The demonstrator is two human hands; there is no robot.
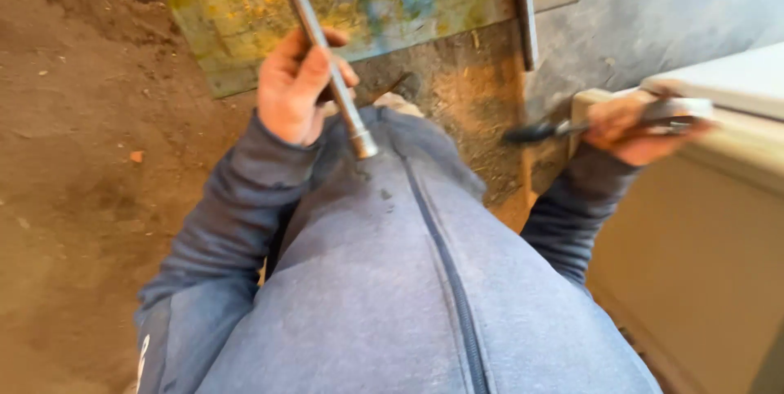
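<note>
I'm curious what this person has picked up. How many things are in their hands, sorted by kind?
Long grey metal rods: 1, the metal rod gripped in the left hand.
Hand tools with a dark tip: 1, the blurred tool gripped in the right hand; its exact kind cannot be told.
Total: 2 things held.

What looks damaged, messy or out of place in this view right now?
The painted panel on the ground looks worn, its green, yellow and blue coat patchy. Sawdust-like debris is scattered below it. The left hand grips a metal rod; the right hand holds a blurred dark-handled tool at the pale cabinet.
</note>
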